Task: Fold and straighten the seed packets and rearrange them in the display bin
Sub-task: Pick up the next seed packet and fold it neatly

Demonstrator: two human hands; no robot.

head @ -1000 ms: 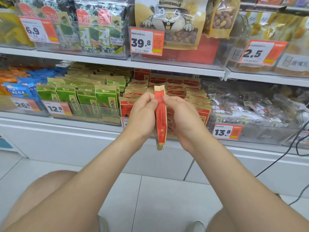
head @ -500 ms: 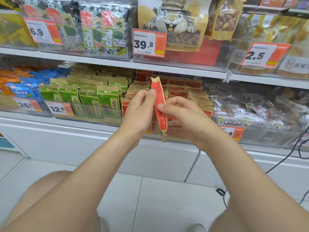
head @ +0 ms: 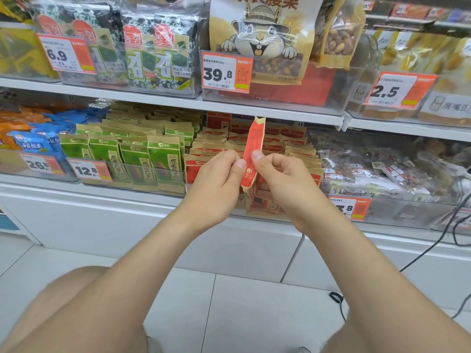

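Two bare forearms reach forward and meet: the left hand (head: 219, 179) and right hand (head: 283, 179), fingers curled, each pinch with thumb and forefinger one narrow folded red-and-tan paper seed packet (head: 252, 149) – held upright before the clear plastic display bin (head: 270, 211) of matching packets.

The left forearm (head: 153, 263) rises from the lower left of the frame and the right forearm (head: 356, 263) from the lower right, and the hands almost touch at centre. The left hand (head: 216, 180) has its fingers curled, with thumb and forefinger pinching the left edge of a packet (head: 252, 146). The right hand (head: 284, 179) mirrors it, thumb tip pressed on the packet's right edge and its other fingers curled behind. A bare knee (head: 58, 301) shows at lower left under the left forearm.
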